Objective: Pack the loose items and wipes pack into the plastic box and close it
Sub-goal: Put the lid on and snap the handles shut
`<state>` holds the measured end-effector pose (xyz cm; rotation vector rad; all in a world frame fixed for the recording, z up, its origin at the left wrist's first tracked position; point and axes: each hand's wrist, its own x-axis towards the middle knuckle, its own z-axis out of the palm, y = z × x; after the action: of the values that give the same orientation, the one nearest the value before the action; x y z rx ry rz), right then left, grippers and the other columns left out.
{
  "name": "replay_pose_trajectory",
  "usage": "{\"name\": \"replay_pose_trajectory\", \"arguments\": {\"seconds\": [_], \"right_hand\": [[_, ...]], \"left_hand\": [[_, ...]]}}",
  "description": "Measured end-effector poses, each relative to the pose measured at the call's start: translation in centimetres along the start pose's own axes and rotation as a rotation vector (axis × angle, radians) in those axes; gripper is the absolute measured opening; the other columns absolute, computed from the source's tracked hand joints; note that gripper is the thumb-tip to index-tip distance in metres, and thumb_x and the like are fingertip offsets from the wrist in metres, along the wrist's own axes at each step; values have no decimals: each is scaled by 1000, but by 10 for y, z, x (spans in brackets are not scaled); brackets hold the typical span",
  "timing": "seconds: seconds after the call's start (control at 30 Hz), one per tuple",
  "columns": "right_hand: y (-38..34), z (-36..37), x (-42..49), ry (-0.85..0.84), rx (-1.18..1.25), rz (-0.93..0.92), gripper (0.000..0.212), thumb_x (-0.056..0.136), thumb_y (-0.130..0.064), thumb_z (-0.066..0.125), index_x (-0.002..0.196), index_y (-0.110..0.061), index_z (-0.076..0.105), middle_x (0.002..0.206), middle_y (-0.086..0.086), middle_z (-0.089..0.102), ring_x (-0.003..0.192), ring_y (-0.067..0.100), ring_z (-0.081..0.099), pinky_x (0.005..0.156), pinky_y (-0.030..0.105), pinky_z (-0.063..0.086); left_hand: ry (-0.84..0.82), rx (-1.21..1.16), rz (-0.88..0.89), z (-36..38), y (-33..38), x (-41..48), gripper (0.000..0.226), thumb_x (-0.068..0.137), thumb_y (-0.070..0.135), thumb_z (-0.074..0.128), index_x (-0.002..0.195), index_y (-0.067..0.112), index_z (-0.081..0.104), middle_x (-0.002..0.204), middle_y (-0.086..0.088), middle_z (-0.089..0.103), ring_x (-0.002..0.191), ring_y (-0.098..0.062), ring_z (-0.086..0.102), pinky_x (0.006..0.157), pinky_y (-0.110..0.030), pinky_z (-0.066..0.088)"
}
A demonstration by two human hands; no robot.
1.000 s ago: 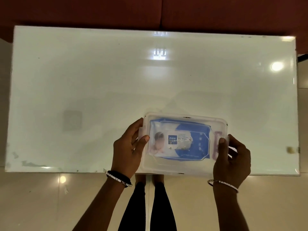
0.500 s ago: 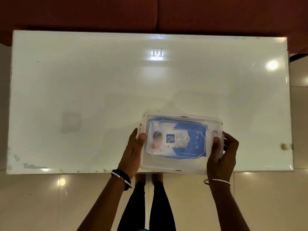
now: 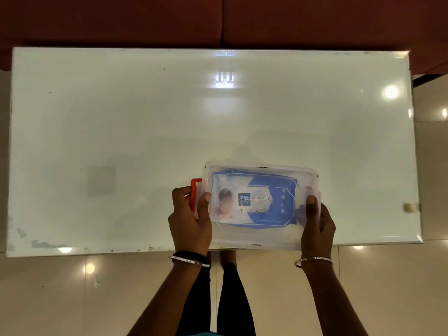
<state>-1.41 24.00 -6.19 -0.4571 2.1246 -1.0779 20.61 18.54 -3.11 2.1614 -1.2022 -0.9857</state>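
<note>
A clear plastic box [image 3: 261, 236] with its translucent lid on rests at the near edge of the white table [image 3: 145, 132]. Through the lid I see the blue and white wipes pack [image 3: 254, 197] lying flat inside. My left hand [image 3: 190, 219] grips the box's left end, thumb on the lid, fingers around a red latch [image 3: 195, 190] that sticks out there. My right hand [image 3: 317, 224] holds the right end, thumb pressed on the lid beside the right latch. Any smaller items in the box are hidden under the pack.
A small pale object [image 3: 408, 207] sits near the table's right edge. A dark red sofa [image 3: 218, 20] runs behind the table. Shiny floor tiles and my legs [image 3: 225, 299] lie below the near edge.
Both hands have slid along the box ends. The red left latch now stands out from the box under my left fingers. The box stays in the same spot.
</note>
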Motion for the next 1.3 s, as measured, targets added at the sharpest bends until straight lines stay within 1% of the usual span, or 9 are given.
{"name": "replay_pose_trajectory", "arguments": {"seconds": [0.2,0.3,0.37,0.47,0.6,0.8,0.97,1.13,1.3], "right_hand": [[2,1,1,110,-7,29,50,88,-52,59,121,-14,61,108,2,68,92,8,64,65,9,49],[-2,3,-4,195,-187,-121,45,89,-52,58,106,-10,59,96,3,63,85,16,58,68,10,42],[-4,5,-6,251,-300,-208,45,90,-48,57,101,-5,60,90,8,62,81,17,56,69,15,42],[-9,9,-10,326,-388,-253,38,93,-38,60,108,-3,65,92,13,72,80,20,64,74,24,47],[-15,12,-13,370,-565,-385,31,96,-30,58,105,-2,68,79,14,75,64,29,69,67,22,44],[-20,14,-15,375,-602,-489,37,97,-27,55,118,0,68,95,18,77,75,35,74,70,34,56],[-27,28,-16,360,-553,-552,33,93,-17,64,122,-1,67,90,17,77,67,32,72,68,25,48],[-59,63,-1,341,-522,-663,30,92,-17,64,118,-2,70,72,14,75,54,24,65,61,18,41],[-87,98,23,320,-468,-668,31,94,-22,62,119,-6,70,77,12,76,61,26,70,64,20,45]], "left_hand": [[88,184,133,3,15,-8,34,92,34,50,102,2,51,69,-4,66,45,-20,59,47,-8,34],[99,251,163,8,17,-12,49,93,44,33,106,2,52,76,-10,73,54,-32,69,49,-20,44],[107,289,167,9,17,-13,48,94,42,32,113,3,54,87,-12,75,64,-35,72,52,-28,51],[86,312,164,11,20,-15,50,95,40,31,119,4,55,96,-13,76,71,-37,74,54,-36,56],[58,316,157,8,24,-15,52,95,42,31,121,4,55,97,-13,76,73,-37,74,56,-41,58],[44,270,163,2,24,-13,48,93,42,32,114,4,54,85,-12,75,65,-35,72,53,-35,55],[124,260,193,-6,20,7,33,95,31,43,109,3,54,79,-12,74,58,-35,70,51,-24,43],[235,232,217,-21,24,43,21,96,18,54,108,1,55,77,-14,73,57,-37,69,54,-23,39],[287,216,252,-24,33,87,24,96,20,53,110,2,55,79,-13,73,61,-38,69,56,-23,36]]}}
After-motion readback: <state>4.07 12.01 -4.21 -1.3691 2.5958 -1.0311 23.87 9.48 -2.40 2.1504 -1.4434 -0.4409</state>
